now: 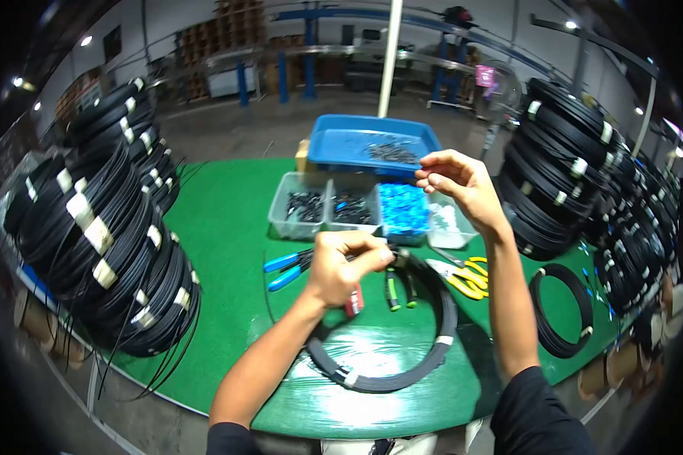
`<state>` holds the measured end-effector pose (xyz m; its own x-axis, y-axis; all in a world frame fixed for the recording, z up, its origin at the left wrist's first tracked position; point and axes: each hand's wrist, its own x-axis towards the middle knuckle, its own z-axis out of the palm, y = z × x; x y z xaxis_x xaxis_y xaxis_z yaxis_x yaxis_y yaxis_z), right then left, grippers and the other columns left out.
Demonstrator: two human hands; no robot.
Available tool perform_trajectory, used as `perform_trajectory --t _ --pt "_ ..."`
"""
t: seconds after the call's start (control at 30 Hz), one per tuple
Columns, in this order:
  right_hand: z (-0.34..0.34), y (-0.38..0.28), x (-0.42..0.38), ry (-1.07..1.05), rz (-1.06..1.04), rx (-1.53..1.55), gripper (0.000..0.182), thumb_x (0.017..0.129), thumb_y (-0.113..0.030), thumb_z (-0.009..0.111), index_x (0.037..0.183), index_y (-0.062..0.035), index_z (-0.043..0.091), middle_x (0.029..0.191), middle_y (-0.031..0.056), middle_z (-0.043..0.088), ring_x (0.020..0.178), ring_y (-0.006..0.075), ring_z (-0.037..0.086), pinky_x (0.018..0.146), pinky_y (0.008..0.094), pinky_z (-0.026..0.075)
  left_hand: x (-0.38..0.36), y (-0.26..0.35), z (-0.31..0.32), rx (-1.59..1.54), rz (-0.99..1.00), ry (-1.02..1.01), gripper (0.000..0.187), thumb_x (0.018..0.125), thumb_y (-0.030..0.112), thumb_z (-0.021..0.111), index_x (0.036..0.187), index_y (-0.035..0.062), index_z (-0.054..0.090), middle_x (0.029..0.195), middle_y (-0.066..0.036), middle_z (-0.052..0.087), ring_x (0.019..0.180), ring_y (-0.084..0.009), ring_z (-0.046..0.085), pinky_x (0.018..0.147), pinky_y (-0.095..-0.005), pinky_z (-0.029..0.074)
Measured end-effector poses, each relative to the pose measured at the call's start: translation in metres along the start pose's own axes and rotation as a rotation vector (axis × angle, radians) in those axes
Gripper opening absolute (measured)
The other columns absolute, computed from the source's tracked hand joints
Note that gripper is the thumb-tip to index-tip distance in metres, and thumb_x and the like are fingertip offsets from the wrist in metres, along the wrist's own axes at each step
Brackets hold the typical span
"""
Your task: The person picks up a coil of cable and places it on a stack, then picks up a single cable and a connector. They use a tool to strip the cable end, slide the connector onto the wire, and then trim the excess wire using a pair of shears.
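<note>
My left hand (345, 265) is closed in a pinch on the black cable at the top of a coil (429, 353), which lies on the plastic-covered front of the table. White tape binds the coil in places. My right hand (463, 186) is raised by the right corner of a blue tray (334, 155) of small dark pieces. Its thumb and fingers are pressed together, and whatever they hold is too small to make out. Around the left hand lie blue-handled pliers (284, 262), a red object (354, 302) and a green-and-black-handled tool (392, 292).
Clear bins hold black parts (305, 206), blue connectors (404, 208) and white pieces (444, 220). Yellow-handled pliers (467, 282) lie right of centre. Tall stacks of black cable coils stand left (106, 250) and right (554, 167). Another coil (539, 311) lies at the right edge.
</note>
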<state>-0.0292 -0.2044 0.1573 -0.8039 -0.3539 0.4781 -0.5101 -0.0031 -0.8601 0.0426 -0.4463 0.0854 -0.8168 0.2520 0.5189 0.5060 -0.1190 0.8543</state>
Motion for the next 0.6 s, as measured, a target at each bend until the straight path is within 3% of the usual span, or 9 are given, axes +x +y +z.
perform_trajectory --t 0.17,0.33,0.4,0.47,0.53,0.6 --pt "-0.02 -0.01 -0.06 0.211 -0.071 0.127 0.022 0.093 -0.011 0.065 0.11 0.003 0.064 0.095 0.0118 0.07 0.079 0.014 0.066 0.071 0.0259 0.054 0.034 0.001 -0.004 -0.066 -0.034 -0.065 0.011 0.079 0.007 0.067 0.076 -0.0024 0.071 0.072 -0.011 0.07 0.057 -0.0146 0.063 0.057 -0.0266 0.05" --pt "-0.011 -0.009 -0.063 0.137 -0.029 -0.123 0.023 0.092 -0.017 0.069 0.108 -0.0007 0.067 0.093 0.0045 0.069 0.079 0.0088 0.063 0.074 0.0249 0.052 0.035 0.003 -0.008 0.015 -0.041 -0.081 0.013 0.081 0.007 0.067 0.076 -0.0034 0.072 0.07 -0.009 0.068 0.06 -0.0132 0.062 0.058 -0.0256 0.051" --pt "-0.006 -0.015 -0.064 0.11 0.003 -0.058 0.022 0.091 -0.018 0.07 0.106 -0.0018 0.069 0.09 0.003 0.069 0.079 0.0087 0.062 0.073 0.0251 0.052 0.033 0.002 -0.014 0.097 -0.024 -0.109 0.013 0.08 0.008 0.068 0.076 -0.003 0.072 0.068 -0.008 0.068 0.058 -0.0125 0.061 0.056 -0.0252 0.049" --pt "-0.002 -0.014 -0.064 0.094 0.069 -0.15 0.018 0.091 -0.019 0.07 0.1 -0.003 0.071 0.084 0.0007 0.069 0.073 0.0062 0.058 0.066 0.0227 0.047 0.032 0.001 -0.014 0.069 -0.044 -0.052 0.015 0.077 0.011 0.07 0.073 -0.0037 0.071 0.067 -0.01 0.067 0.055 -0.013 0.061 0.054 -0.0254 0.048" --pt "0.002 -0.014 -0.065 0.056 0.088 -0.198 0.017 0.093 -0.014 0.068 0.102 0.0003 0.068 0.09 0.0058 0.07 0.078 0.0101 0.064 0.071 0.0252 0.052 0.031 0.001 -0.013 0.099 -0.033 -0.073 0.014 0.075 0.011 0.071 0.073 -0.0035 0.071 0.066 -0.01 0.067 0.055 -0.0132 0.061 0.054 -0.0254 0.048" --pt "0.005 -0.012 -0.064 0.059 0.099 -0.155 0.016 0.093 -0.013 0.068 0.101 0.0002 0.068 0.088 0.0052 0.069 0.077 0.01 0.064 0.07 0.0252 0.052 0.031 0.003 -0.012 0.113 -0.035 -0.109 0.014 0.075 0.01 0.071 0.074 -0.0037 0.071 0.067 -0.01 0.067 0.056 -0.0132 0.061 0.054 -0.0253 0.048"
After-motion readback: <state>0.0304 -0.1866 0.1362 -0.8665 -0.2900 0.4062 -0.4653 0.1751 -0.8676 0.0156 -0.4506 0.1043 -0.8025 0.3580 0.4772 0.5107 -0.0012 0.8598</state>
